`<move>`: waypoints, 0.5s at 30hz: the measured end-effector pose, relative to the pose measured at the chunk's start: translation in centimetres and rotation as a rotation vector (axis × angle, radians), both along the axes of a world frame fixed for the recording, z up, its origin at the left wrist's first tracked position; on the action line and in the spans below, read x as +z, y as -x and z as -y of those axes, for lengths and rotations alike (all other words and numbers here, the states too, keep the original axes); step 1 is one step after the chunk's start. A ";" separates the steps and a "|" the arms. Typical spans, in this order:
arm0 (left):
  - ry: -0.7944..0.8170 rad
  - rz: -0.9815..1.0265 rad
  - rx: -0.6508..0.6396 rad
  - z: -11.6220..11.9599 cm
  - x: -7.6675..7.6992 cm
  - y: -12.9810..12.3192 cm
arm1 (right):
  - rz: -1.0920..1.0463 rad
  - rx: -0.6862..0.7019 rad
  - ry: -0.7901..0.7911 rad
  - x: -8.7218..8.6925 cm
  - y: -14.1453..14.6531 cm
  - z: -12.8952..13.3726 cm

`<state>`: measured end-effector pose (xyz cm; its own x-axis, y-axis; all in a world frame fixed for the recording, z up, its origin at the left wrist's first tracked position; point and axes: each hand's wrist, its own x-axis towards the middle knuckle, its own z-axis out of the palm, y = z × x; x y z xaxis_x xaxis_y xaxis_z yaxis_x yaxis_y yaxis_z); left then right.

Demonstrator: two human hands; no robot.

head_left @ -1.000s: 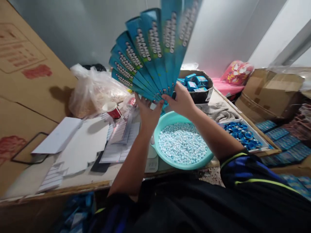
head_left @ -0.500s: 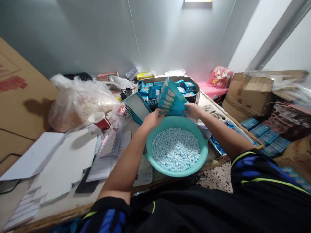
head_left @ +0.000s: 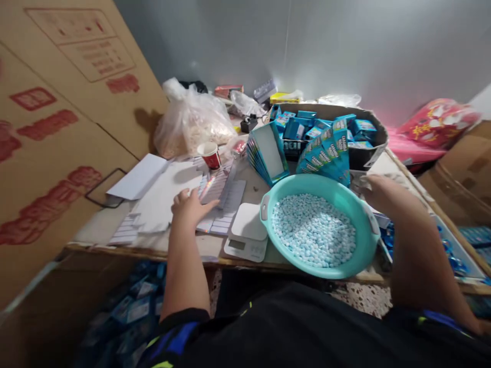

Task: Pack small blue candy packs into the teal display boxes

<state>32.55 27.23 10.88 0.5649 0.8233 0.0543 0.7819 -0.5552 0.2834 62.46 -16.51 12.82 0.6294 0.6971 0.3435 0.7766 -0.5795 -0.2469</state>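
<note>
Left hand [head_left: 187, 207]: grip spread, fingers flat on the white paper sheets [head_left: 164, 202] and striped label strips [head_left: 220, 197] lying on the wooden table [head_left: 115, 240]. It pinches nothing.

Right hand [head_left: 378, 191]: at the right rim of the round turquoise plastic basin [head_left: 364, 245]; fingers blurred, cannot tell whether the grip is spread or closed, and it holds nothing visible.

Basin sits at the near table edge, filled with small pale blue and white candies [head_left: 312, 230]. Just left of it, a small white digital scale [head_left: 245, 235].

Beyond the basin, a fan of flat blue printed cartons [head_left: 326, 151] leans against a dark open cardboard box [head_left: 368, 153] holding small blue boxes. Left of that fan, a second stack of flat blue cartons [head_left: 266, 151] stands on edge, white side showing.

Further left and far: red-and-white paper cup [head_left: 210, 153], then a clear plastic bag [head_left: 192, 125] of pale contents. Large brown cardboard panel with red print [head_left: 57, 112] along the left.
</note>
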 end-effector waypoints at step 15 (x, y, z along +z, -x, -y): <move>0.048 0.021 0.475 -10.9 -5.9 11.8 | -0.044 0.097 -0.446 -4.2 14.8 -3.6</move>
<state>20.79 38.09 5.01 0.1248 0.9920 0.0170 0.9400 -0.1237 0.3181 47.65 -12.93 8.66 0.5894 0.5436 0.5976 0.8051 -0.3348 -0.4896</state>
